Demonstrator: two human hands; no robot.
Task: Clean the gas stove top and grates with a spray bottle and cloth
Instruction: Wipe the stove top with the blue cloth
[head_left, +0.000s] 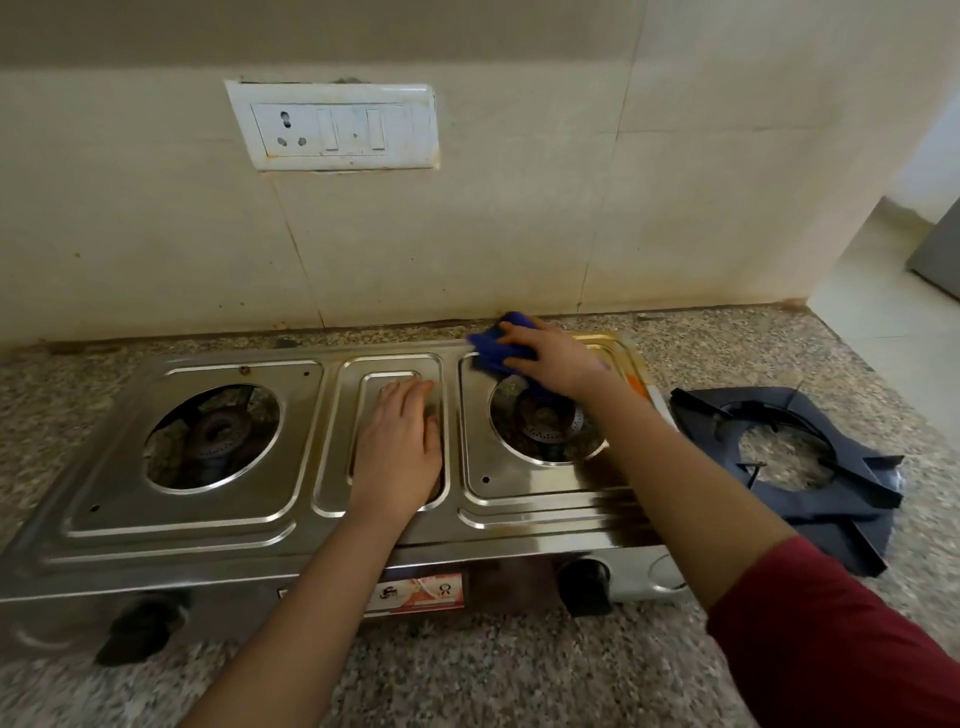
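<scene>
Beige tiled wall (467, 234) behind; speckled granite counter (519, 675) carries everything. Steel two-burner stove (182, 525) sits on the counter, both burner wells bare. Dark grates (810, 499) lie stacked on the counter just right of the stove. White switch panel (337, 127) on the wall above. Left hand (397, 452) flat, fingers straight, pressing the stove's centre panel. Right hand (558, 358), fingers curled over a bunched blue cloth (498, 351), holds it at the back edge of the stove top behind the right burner (545, 421).

Soft, even light fills the scene, brightest on the floor (883, 332) at right — the steel stove (182, 519) shows streaky glare, shadows are faint, the knobs (584, 592) and near counter (467, 675) look smeared, and wide-angle bending curves the edges.
</scene>
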